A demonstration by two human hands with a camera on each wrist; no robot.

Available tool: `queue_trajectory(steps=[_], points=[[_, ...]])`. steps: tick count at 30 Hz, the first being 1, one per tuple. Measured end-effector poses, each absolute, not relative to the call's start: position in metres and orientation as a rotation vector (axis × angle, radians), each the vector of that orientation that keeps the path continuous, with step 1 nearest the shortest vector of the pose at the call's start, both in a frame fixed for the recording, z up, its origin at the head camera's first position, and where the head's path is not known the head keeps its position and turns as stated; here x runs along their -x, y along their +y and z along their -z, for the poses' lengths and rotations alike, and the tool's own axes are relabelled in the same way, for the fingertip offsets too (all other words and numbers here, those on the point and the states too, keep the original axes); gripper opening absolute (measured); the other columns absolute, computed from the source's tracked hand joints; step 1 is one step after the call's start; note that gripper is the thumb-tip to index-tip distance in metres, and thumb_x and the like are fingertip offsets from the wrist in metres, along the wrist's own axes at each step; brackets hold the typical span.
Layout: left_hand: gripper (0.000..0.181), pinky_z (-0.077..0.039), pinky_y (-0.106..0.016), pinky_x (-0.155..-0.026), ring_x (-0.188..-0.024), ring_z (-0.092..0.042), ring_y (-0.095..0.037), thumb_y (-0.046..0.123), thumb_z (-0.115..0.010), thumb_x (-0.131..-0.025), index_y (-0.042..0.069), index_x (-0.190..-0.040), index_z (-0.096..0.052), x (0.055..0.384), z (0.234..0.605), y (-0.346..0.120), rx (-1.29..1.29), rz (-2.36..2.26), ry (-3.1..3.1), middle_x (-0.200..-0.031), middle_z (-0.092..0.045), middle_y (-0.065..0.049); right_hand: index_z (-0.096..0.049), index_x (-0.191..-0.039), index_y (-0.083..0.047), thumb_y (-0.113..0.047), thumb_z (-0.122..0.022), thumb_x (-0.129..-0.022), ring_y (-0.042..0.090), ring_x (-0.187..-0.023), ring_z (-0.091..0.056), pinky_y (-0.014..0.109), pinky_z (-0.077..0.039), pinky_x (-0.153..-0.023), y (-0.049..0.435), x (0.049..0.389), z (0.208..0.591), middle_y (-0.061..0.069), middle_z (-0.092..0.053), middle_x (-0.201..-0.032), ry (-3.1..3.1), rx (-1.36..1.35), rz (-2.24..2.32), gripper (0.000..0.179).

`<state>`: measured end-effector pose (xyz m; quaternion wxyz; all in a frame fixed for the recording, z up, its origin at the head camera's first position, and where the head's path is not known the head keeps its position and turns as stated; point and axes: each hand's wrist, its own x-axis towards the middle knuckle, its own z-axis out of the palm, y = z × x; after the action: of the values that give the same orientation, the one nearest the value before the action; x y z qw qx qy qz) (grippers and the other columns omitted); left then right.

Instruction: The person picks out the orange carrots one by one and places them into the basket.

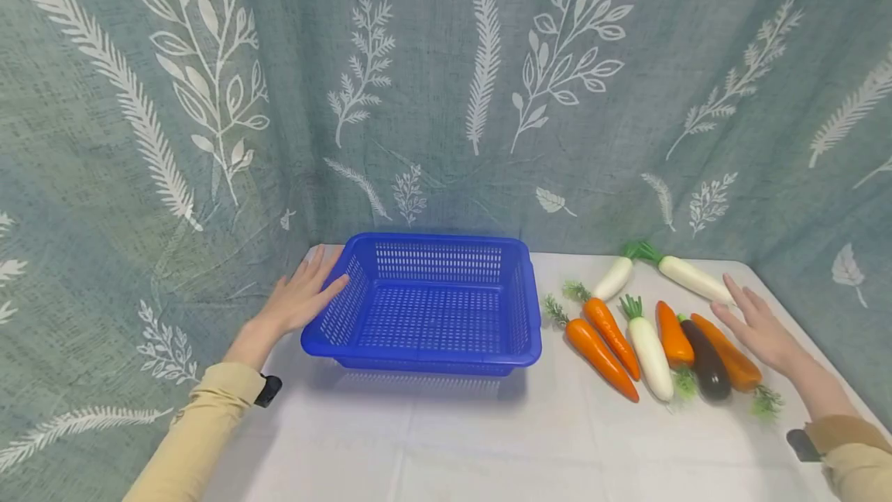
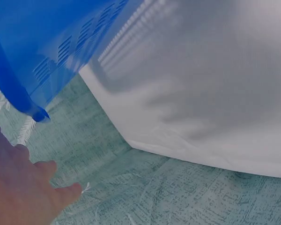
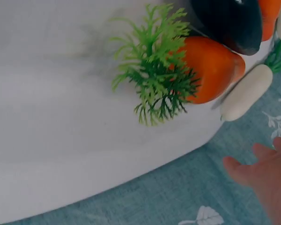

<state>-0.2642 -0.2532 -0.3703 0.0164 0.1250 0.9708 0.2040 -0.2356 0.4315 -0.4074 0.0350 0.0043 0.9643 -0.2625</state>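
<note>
A blue plastic basket point(image 1: 432, 362) with slotted walls stands on the white table, and no vegetables lie in it. My left hand point(image 1: 303, 293) is at its left rim, fingers spread and straight; whether it touches the rim I cannot tell. Over at the right, my right hand point(image 1: 763, 331) hovers with straight fingers beside the vegetables, holding nothing. Closest to it are an orange carrot point(image 1: 728, 355), a dark eggplant point(image 1: 707, 362) and a white radish point(image 1: 697, 279). In the right wrist view, the carrot's leafy green top point(image 3: 154, 65) shows large.
More carrots point(image 1: 602, 359) and white radishes point(image 1: 651, 355) lie between the basket and my right hand. The white tablecloth point(image 1: 474, 440) stretches across the front. A green leaf-patterned curtain point(image 1: 446, 99) hangs right behind the table and at both sides.
</note>
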Motion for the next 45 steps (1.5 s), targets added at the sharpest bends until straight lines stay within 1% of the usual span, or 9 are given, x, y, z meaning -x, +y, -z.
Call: queue_trajectory(steps=[5, 10, 14, 19, 24, 29, 34, 41, 45], points=[[0.073, -0.007, -0.076, -0.105, -0.141, -0.002, -0.055, 0.055, -0.027, -0.103, 0.013, -0.158, -0.006, 0.264, 0.375, -0.251, -0.399, -0.650, 3.012, -0.160, 0.002, -0.024, 0.012, -0.151, -0.001, -0.049, -0.025, -0.105, 0.064, -0.133, 0.001, 0.080, -0.007, -0.097, 0.426, 0.237, 0.407, 0.043, 0.005, -0.149, 2.918, 0.022, 0.963, 0.077], [0.072, -0.009, -0.074, -0.106, -0.141, -0.006, -0.055, 0.055, -0.027, -0.103, 0.012, -0.158, -0.009, 0.267, 0.381, -0.250, -0.409, -0.668, 3.012, -0.161, 0.000, -0.023, 0.014, -0.151, -0.001, -0.052, -0.018, -0.104, 0.062, -0.135, 0.004, 0.078, -0.005, -0.100, 0.427, 0.240, 0.411, 0.038, 0.011, -0.151, 2.817, -0.006, 1.099, 0.077], [0.072, -0.013, -0.074, -0.105, -0.138, -0.009, -0.058, 0.054, -0.027, -0.103, 0.010, -0.157, -0.010, 0.267, 0.383, -0.249, -0.417, -0.685, 3.004, -0.161, -0.001, -0.024, 0.017, -0.151, -0.003, -0.060, -0.015, -0.101, 0.063, -0.134, 0.000, 0.079, -0.012, -0.098, 0.452, 0.258, 0.440, 0.036, 0.012, -0.152, 2.717, -0.098, 1.202, 0.082], [0.072, -0.014, -0.074, -0.105, -0.141, -0.006, -0.053, 0.052, -0.028, -0.104, 0.008, -0.157, -0.009, 0.268, 0.387, -0.247, -0.417, -0.844, 2.934, -0.161, 0.002, -0.023, 0.019, -0.151, -0.006, -0.067, -0.009, -0.097, 0.066, -0.131, -0.013, 0.078, -0.024, -0.095, 0.493, 0.286, 0.489, 0.043, 0.002, -0.150, 2.647, -0.153, 1.294, 0.086], [0.072, -0.016, -0.071, -0.107, -0.144, -0.009, -0.047, 0.052, -0.029, -0.104, 0.008, -0.157, -0.009, 0.270, 0.393, -0.245, -0.414, -0.950, 2.903, -0.161, 0.001, -0.021, 0.014, -0.152, -0.004, -0.066, -0.007, -0.097, 0.064, -0.132, -0.015, 0.076, -0.022, -0.099, 0.484, 0.275, 0.482, 0.044, -0.003, -0.149, 2.609, -0.186, 1.368, 0.086], [0.071, -0.015, -0.073, -0.106, -0.145, -0.010, -0.045, 0.053, -0.029, -0.103, 0.010, -0.157, -0.011, 0.272, 0.398, -0.243, -0.370, -0.994, 2.914, -0.162, -0.003, -0.019, 0.011, -0.149, 0.006, -0.063, -0.011, -0.099, 0.063, -0.133, -0.011, 0.074, -0.017, -0.103, 0.449, 0.248, 0.447, 0.044, -0.001, -0.148, 2.573, -0.253, 1.412, 0.088], [0.070, -0.013, -0.072, -0.107, -0.145, -0.009, -0.045, 0.051, -0.030, -0.104, 0.009, -0.157, -0.013, 0.273, 0.402, -0.242, -0.344, -1.045, 2.923, -0.162, -0.005, -0.018, 0.008, -0.147, 0.012, -0.056, -0.014, -0.102, 0.062, -0.133, -0.012, 0.071, -0.018, -0.105, 0.434, 0.237, 0.434, 0.044, -0.003, -0.147, 2.579, -0.313, 1.302, 0.084], [0.066, -0.012, -0.062, -0.113, -0.145, -0.011, -0.044, 0.041, -0.033, -0.106, 0.000, -0.155, -0.015, 0.275, 0.409, -0.243, -0.342, -1.144, 2.943, -0.159, -0.012, -0.024, -0.021, -0.145, 0.015, -0.034, -0.033, -0.105, 0.061, -0.130, -0.020, 0.071, -0.022, -0.103, 0.438, 0.240, 0.447, 0.044, -0.017, -0.145, 2.746, -0.250, 1.151, 0.065], [0.064, -0.013, -0.060, -0.115, -0.144, -0.014, -0.045, 0.036, -0.035, -0.106, -0.003, -0.154, -0.017, 0.276, 0.411, -0.244, -0.353, -1.194, 2.941, -0.158, -0.015, -0.026, -0.028, -0.142, 0.015, -0.027, -0.041, -0.102, 0.061, -0.128, -0.024, 0.072, -0.027, -0.099, 0.440, 0.237, 0.454, 0.044, -0.023, -0.143, 2.762, -0.236, 1.120, 0.059]])
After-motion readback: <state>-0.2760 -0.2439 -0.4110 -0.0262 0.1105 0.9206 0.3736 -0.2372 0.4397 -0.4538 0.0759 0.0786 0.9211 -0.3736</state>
